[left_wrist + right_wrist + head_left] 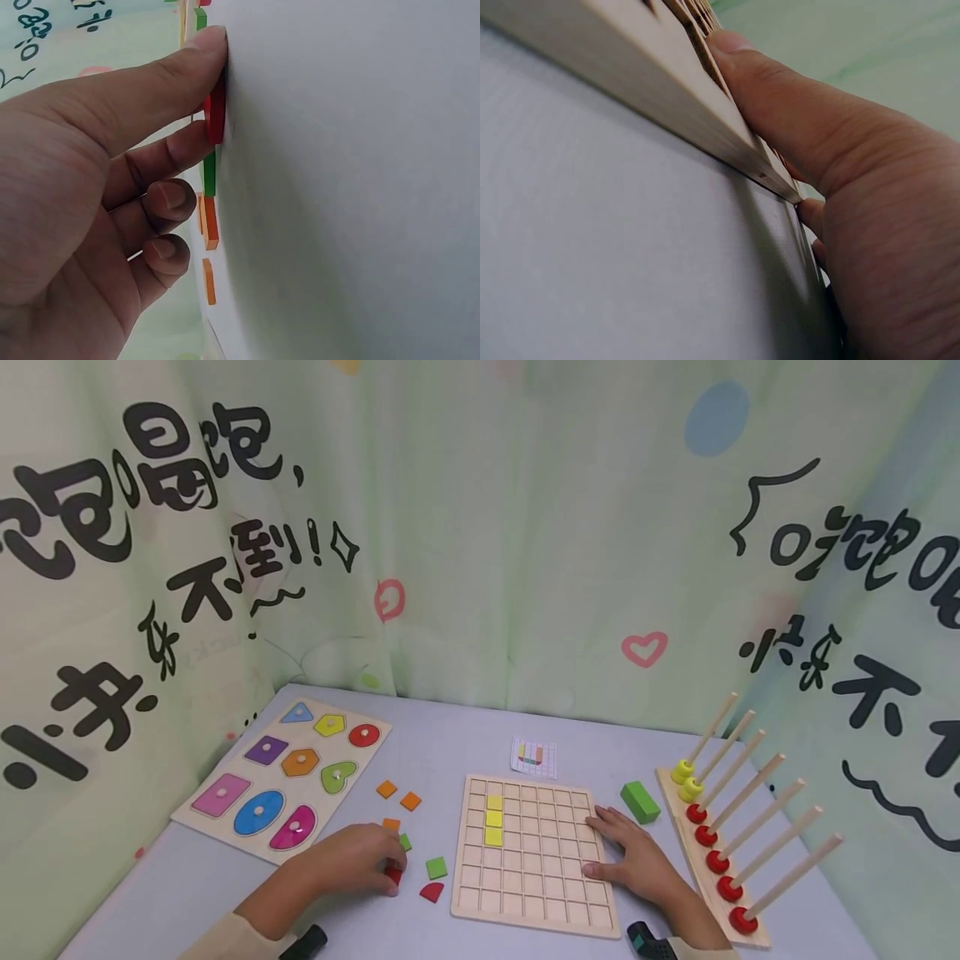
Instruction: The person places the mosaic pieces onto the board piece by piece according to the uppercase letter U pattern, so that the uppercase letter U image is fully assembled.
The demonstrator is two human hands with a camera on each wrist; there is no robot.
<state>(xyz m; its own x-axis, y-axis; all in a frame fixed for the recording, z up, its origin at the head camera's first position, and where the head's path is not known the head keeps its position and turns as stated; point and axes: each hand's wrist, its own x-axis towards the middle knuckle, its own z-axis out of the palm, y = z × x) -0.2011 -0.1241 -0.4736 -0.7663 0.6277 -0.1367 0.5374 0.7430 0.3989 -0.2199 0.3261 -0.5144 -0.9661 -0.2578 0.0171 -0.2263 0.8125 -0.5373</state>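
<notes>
Left hand [362, 857] pinches red piece [216, 116] at table [412, 935] surface, left of gridded board [540, 862], near green tile [437, 867]. Right hand [637, 860] spread, thumb on board's right edge. Three yellow tiles [493, 818] in board.

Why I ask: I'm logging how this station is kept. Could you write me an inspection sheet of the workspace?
Surface: pale table, carrying everything listed below.
Job's things: grid board flat, with three yellow squares in one column; loose beside it, a green square, a red wedge and orange squares; printed card behind it.
Clutter: shape board at left; green block and peg rack at right.
Grips: left grip pinches a red piece; right grip rests on the grid board's right edge.
Cables: nothing seen.
Surroundings: pale green curtain with black lettering.
</notes>
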